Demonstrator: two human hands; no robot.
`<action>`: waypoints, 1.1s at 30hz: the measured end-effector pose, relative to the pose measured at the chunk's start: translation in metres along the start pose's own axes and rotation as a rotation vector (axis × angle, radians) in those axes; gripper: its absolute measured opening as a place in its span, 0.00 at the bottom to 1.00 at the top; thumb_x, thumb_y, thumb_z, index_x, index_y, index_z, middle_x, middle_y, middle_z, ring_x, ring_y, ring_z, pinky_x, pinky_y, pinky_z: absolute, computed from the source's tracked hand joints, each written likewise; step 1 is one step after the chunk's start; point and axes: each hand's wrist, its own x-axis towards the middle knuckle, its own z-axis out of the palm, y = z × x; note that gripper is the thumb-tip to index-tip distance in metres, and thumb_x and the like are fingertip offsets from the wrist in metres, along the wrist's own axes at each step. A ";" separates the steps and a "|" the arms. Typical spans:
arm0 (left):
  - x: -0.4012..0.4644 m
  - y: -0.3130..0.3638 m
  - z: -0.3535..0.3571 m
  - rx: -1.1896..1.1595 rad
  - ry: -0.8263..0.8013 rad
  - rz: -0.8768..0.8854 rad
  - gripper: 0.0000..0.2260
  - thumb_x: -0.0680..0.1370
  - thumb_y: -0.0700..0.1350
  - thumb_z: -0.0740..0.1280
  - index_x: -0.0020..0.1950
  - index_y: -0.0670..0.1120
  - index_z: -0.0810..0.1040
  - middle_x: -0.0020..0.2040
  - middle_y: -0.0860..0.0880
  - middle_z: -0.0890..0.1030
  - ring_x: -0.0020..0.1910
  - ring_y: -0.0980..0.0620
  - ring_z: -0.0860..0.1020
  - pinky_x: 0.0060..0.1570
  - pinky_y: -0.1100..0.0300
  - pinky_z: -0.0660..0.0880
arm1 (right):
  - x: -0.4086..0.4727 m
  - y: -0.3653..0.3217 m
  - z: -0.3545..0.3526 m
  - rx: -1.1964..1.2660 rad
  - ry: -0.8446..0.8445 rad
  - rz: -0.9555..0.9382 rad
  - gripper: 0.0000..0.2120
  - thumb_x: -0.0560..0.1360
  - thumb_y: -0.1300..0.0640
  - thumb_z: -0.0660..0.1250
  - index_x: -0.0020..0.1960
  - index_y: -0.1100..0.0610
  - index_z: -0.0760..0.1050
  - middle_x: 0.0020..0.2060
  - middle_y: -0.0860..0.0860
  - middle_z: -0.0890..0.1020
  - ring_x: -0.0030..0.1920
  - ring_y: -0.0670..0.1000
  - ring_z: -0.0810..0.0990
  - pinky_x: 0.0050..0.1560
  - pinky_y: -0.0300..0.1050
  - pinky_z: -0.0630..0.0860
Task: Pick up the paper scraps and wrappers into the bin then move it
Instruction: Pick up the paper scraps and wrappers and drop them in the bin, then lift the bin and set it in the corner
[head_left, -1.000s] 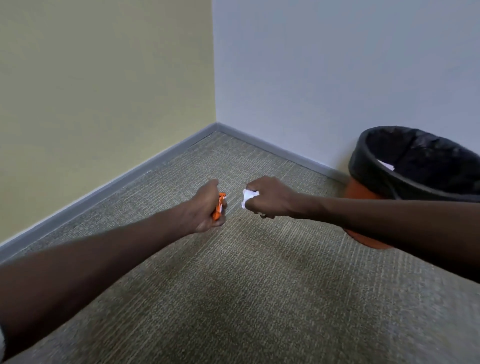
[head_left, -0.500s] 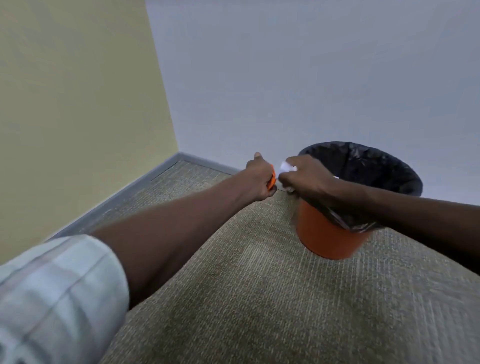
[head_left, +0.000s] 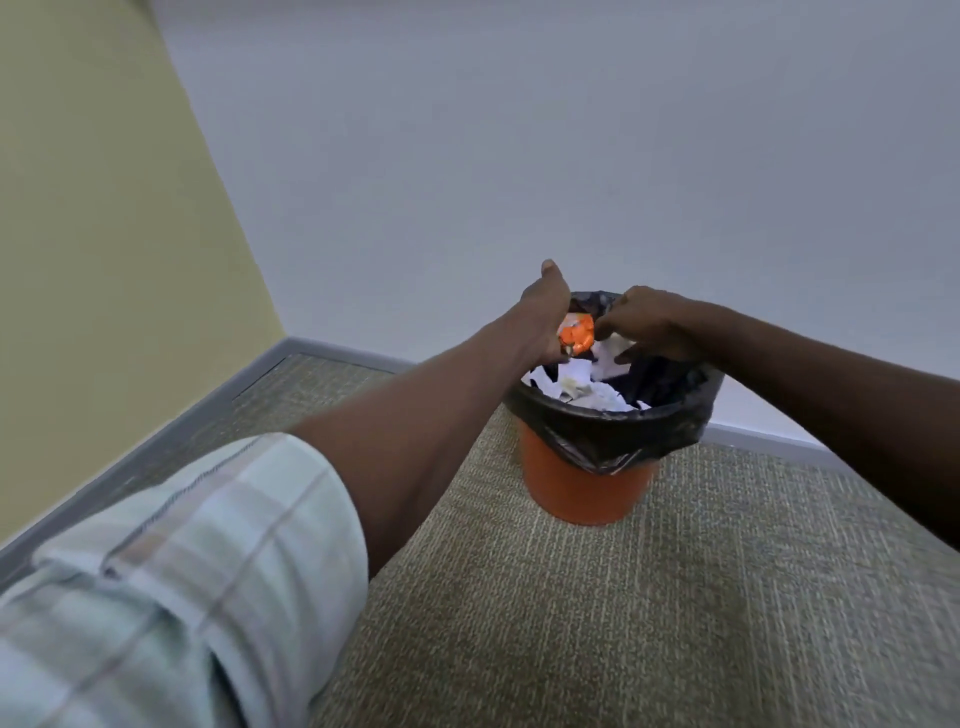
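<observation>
Fingers of the left hand (head_left: 543, 317) were curled round the orange wrapper (head_left: 576, 332), which hung over the near-left part of the bin's mouth, above the white paper scraps (head_left: 597, 392) already lying inside. From my remote seat I judged the drop needed only a release: the wrapper sat straight above the opening, inside the rim. I could not make out its long axis, crumpled as it was. Beside it, toward the bin's right side, the right hand (head_left: 647, 327) hovered with fingers loosely bent downward; whether they pinched paper I could not tell. The bin (head_left: 587, 493), orange with a black liner (head_left: 613, 431), stood on carpet (head_left: 675, 623) near the wall.
</observation>
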 end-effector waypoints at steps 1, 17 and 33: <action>0.002 0.000 0.002 0.007 -0.011 -0.004 0.29 0.81 0.64 0.48 0.67 0.42 0.67 0.57 0.43 0.78 0.55 0.42 0.79 0.52 0.44 0.76 | 0.000 0.002 -0.001 0.000 0.006 0.008 0.03 0.72 0.67 0.67 0.45 0.65 0.76 0.40 0.59 0.77 0.35 0.52 0.76 0.30 0.35 0.77; 0.021 -0.016 -0.043 0.236 0.074 0.185 0.27 0.83 0.58 0.47 0.72 0.38 0.64 0.49 0.46 0.74 0.52 0.48 0.73 0.60 0.51 0.71 | -0.024 0.025 -0.001 -0.317 0.207 -0.047 0.09 0.68 0.62 0.63 0.42 0.69 0.75 0.36 0.64 0.75 0.36 0.55 0.73 0.39 0.58 0.80; 0.030 -0.049 -0.094 0.847 0.178 0.404 0.21 0.84 0.50 0.54 0.70 0.35 0.64 0.69 0.37 0.71 0.65 0.40 0.71 0.53 0.55 0.66 | -0.024 0.070 0.013 -0.614 0.378 0.023 0.21 0.75 0.54 0.61 0.62 0.65 0.66 0.61 0.67 0.69 0.61 0.68 0.69 0.58 0.55 0.70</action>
